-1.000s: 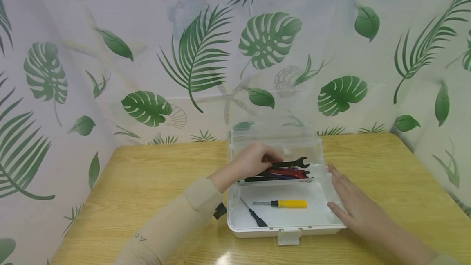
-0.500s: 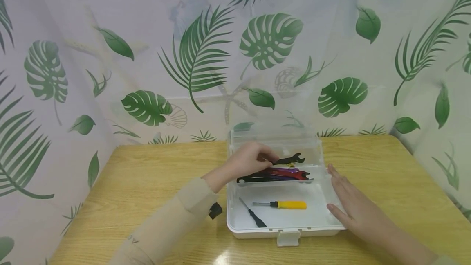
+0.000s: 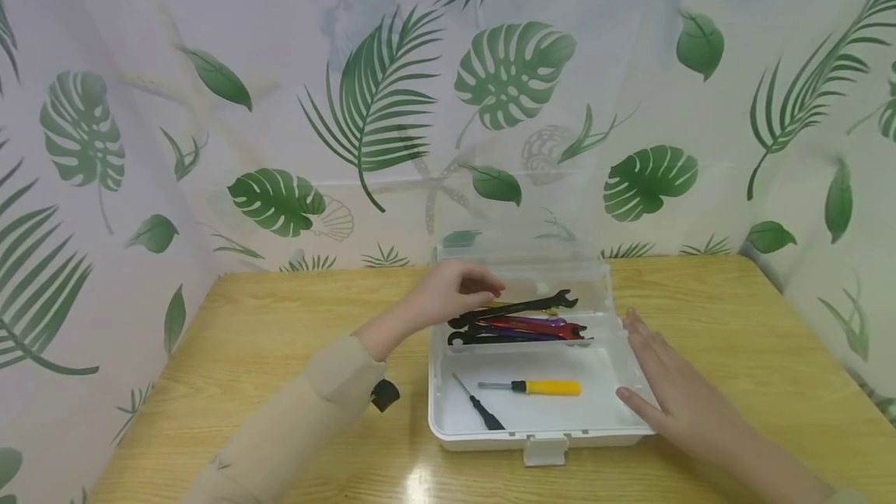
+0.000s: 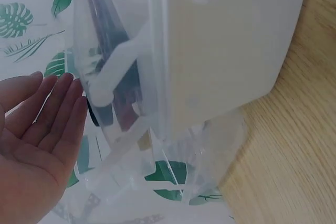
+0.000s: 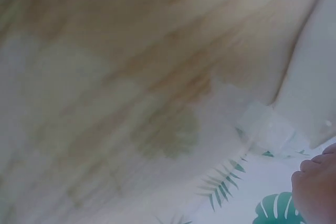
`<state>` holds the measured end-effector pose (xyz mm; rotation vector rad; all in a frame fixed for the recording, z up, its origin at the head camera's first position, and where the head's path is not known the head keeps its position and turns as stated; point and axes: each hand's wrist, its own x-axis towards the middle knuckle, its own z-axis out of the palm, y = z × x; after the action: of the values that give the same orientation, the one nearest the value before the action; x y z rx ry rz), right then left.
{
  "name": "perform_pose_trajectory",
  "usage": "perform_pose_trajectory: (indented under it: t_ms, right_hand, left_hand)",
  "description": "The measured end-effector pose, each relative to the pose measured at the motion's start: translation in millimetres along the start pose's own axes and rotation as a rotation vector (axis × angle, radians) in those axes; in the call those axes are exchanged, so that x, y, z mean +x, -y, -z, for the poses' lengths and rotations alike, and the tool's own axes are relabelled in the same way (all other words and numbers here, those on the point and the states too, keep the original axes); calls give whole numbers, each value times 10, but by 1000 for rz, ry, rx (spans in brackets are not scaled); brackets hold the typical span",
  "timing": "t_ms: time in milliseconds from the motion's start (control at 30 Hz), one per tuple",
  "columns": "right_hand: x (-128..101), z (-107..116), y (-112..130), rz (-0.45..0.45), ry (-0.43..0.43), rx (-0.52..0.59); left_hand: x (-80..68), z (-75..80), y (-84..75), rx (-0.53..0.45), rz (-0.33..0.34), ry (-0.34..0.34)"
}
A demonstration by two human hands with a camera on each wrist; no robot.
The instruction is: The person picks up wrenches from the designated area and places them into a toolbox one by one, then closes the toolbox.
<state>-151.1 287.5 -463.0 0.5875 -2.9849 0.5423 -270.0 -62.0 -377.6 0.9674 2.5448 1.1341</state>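
A white toolbox (image 3: pixel 448 426) stands open on the wooden table, its clear lid (image 3: pixel 518 255) raised at the back. A black wrench (image 3: pixel 518 307) lies on top of a pile of red, purple and black wrenches (image 3: pixel 532 329) in the box's rear part. My left hand (image 3: pixel 470 286) hovers just left of that pile, holding nothing; in the left wrist view my left hand (image 4: pixel 42 124) shows an open palm beside the box wall (image 4: pixel 226 40). My right hand (image 3: pixel 654 383) rests flat against the box's right side. A yellow-handled screwdriver (image 3: pixel 539 387) and a thin black screwdriver (image 3: pixel 479 409) lie on the box floor.
The wooden table (image 3: pixel 280 333) is bordered by leaf-print curtains (image 3: pixel 378 99) at the back and both sides. The box's latch (image 3: pixel 540 449) hangs at its front edge. The right wrist view is blurred, showing table grain and a box corner (image 5: pixel 310 103).
My left hand has let go of the black wrench, which now lies on the pile, and has drawn back to the left. The right hand has stayed put.
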Motion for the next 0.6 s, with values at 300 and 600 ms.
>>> perform_pose_trajectory:
  t_ms: [300, 600]
  right_hand:
    - [6, 87, 55, 35, -54, -15]
    - [139, 159, 62, 51, -104, 3]
  left_hand:
    - [-93, 155, 70, -50, 43, -74]
    - [-167, 342, 185, -96, 50, -180]
